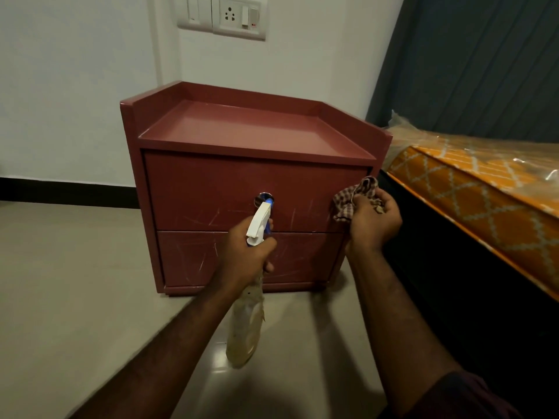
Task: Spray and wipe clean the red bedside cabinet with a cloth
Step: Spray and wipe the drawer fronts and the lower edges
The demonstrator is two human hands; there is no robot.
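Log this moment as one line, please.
left hand: grips spray bottle | right hand: holds checked cloth | red cabinet: drawers shut, front scratched

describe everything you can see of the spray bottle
The spray bottle has a white trigger head with a blue part under it and a clear plastic body that looks cloudy and yellowish. The left hand grips it round the neck, and nothing else seems to touch it. It is tilted, head up and away from the person, nozzle aimed at the upper drawer front of the red cabinet near its metal knob.

Home bedroom: mattress (472, 189), bedside cabinet (251, 189), wall socket (239, 15).
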